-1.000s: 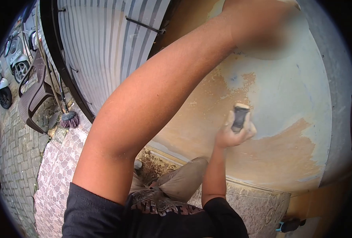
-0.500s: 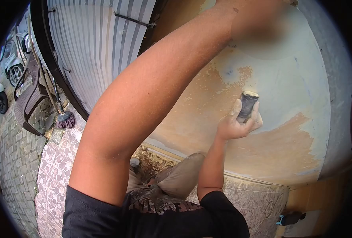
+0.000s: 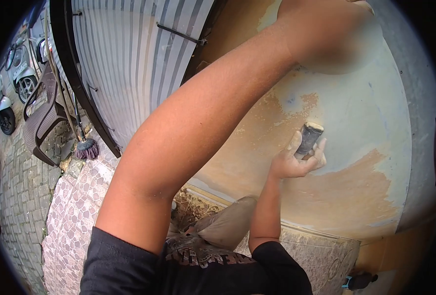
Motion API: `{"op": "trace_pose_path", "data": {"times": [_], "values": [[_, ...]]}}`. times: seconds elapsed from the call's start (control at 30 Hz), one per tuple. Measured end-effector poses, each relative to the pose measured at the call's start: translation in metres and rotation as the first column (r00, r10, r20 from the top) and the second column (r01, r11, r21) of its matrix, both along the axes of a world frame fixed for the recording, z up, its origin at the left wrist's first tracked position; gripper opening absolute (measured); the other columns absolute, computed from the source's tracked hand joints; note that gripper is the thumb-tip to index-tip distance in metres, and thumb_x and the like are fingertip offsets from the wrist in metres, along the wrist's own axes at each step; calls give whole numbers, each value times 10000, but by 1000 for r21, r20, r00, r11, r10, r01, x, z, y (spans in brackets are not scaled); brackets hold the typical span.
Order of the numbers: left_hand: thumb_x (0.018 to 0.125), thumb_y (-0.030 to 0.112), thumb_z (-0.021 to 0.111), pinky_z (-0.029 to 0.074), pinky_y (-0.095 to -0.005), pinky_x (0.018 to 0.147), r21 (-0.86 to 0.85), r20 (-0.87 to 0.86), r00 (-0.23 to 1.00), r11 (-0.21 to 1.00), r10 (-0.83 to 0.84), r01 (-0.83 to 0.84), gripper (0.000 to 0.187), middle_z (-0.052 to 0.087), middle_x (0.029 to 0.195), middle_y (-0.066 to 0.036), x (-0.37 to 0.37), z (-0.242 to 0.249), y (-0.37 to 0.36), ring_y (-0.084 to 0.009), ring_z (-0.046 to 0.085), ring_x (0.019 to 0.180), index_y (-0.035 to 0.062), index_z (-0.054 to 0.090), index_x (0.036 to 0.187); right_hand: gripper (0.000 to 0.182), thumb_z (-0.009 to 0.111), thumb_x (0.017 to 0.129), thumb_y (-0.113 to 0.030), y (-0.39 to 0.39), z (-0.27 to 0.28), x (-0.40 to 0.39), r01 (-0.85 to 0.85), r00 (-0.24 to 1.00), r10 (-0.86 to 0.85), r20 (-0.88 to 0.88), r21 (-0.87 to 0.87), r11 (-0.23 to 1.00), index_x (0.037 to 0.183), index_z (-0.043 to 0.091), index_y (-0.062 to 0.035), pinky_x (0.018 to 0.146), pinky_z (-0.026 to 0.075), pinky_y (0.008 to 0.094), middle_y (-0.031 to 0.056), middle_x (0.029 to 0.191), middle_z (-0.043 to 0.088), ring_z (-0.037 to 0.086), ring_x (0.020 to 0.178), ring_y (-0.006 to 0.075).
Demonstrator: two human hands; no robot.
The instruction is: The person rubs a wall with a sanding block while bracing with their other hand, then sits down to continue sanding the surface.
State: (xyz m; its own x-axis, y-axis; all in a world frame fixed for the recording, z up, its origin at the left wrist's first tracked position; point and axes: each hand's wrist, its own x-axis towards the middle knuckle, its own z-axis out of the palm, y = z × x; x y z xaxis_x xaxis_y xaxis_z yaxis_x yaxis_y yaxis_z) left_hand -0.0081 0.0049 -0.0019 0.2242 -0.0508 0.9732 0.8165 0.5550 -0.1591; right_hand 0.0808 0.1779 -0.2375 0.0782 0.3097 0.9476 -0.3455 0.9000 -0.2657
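Observation:
My right hand (image 3: pixel 296 164) is closed around a sanding block (image 3: pixel 309 138), dark on its sides with a pale top end. Thumb and fingers grip it from opposite sides, and pale dust coats them. The block is against the wall (image 3: pixel 345 147), which has a whitish-grey coat with tan patches showing. My left arm stretches up across the view. My left hand (image 3: pixel 328 32) is near the upper part of the wall, partly blurred, with its fingers mostly hidden at the top edge.
At the left are a striped panel (image 3: pixel 129 59) in a dark frame, a brush (image 3: pixel 86 148) with a long handle, a brown woven chair (image 3: pixel 46 118) and parked scooters (image 3: pixel 24 81). Stone-patterned tiles (image 3: pixel 75 211) and grey paving (image 3: pixel 21 196) cover the ground.
The view has shifted slightly, so the panel, chair and brush appear farther right. My right hand still grips the sanding block, which looks a little lower and more tilted. My left arm stays raised.

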Motion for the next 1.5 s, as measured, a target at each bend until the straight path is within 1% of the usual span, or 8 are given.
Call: {"op": "trace_pose_path", "data": {"times": [0.23, 0.4, 0.6, 0.83, 1.07, 1.17, 1.27, 1.5], "values": [[835, 196, 655, 296, -470, 1204, -17, 5, 997, 997, -78, 78, 299, 605, 1084, -126, 1, 5, -7, -281, 544, 1194, 26, 616, 1078, 491, 877, 826, -222, -10, -94, 12, -269, 891, -58, 451, 626, 732, 1221, 684, -4, 793, 485, 428, 114, 1045, 528, 546, 956, 263], [833, 189, 656, 299, -468, 1203, -22, 22, 998, 998, -62, 62, 311, 607, 1091, -127, 2, 1, -4, -283, 545, 1195, 25, 620, 1094, 529, 896, 804, -217, -9, 13, 0, -45, 998, 46, 44, -22, 999, 1237, 673, -10, 748, 464, 372, 96, 1005, 530, 528, 915, 233], [839, 185, 655, 300, -469, 1203, -27, 38, 995, 995, -94, 95, 321, 604, 1112, -129, 4, 1, -5, -287, 541, 1208, 24, 616, 1114, 481, 833, 854, -368, -12, -102, 9, -41, 976, -119, 184, 687, 726, 1270, 700, -165, 870, 378, 404, 12, 1013, 582, 545, 952, 186], [850, 170, 645, 283, -471, 1218, -67, 73, 994, 994, -81, 86, 354, 607, 1173, -133, 6, 2, -8, -287, 534, 1239, 13, 614, 1165, 509, 799, 896, -301, -29, -103, 54, -509, 662, 516, 544, -180, 842, 1322, 639, -72, 852, 416, 366, 10, 1035, 606, 561, 932, 180], [871, 276, 729, 408, -462, 1107, -116, 290, 956, 990, -39, 76, 519, 618, 1344, -156, 72, -112, -16, -357, 554, 1286, 109, 620, 1350, 465, 592, 1025, -473, -31, -57, 107, -303, -45, 883, -468, -836, -458, 1267, 566, -77, 767, 479, 318, 25, 1015, 588, 556, 862, 144], [921, 296, 710, 368, -457, 1156, 163, 839, 286, 717, -462, 678, 650, 550, 1469, -169, 124, -189, -32, -332, 507, 1368, 64, 495, 1489, 481, 528, 1046, -501, -35, -52, 121, -176, -249, 654, -714, -630, -756, 1305, 555, -96, 787, 453, 336, 41, 1057, 583, 528, 876, 160], [983, 340, 668, 374, -411, 1161, 742, 628, -513, 251, -585, 622, 753, 507, 1528, -142, 150, -244, -37, -271, 490, 1385, 61, 332, 1597, 528, 488, 1052, -530, -43, -51, 137, -81, -349, 569, -745, -581, -810, 1344, 542, -94, 788, 442, 336, 44, 1068, 579, 513, 879, 168], [975, 183, 710, 483, -347, 1060, 814, 570, -702, 179, -427, 552, 685, 607, 1431, -128, 172, -271, -56, -163, 620, 1207, 39, 390, 1562, 528, 479, 1048, -539, -56, -82, 145, 181, -416, 368, -832, -472, -863, 1364, 540, -120, 732, 411, 337, 18, 1090, 594, 508, 877, 199]]}}
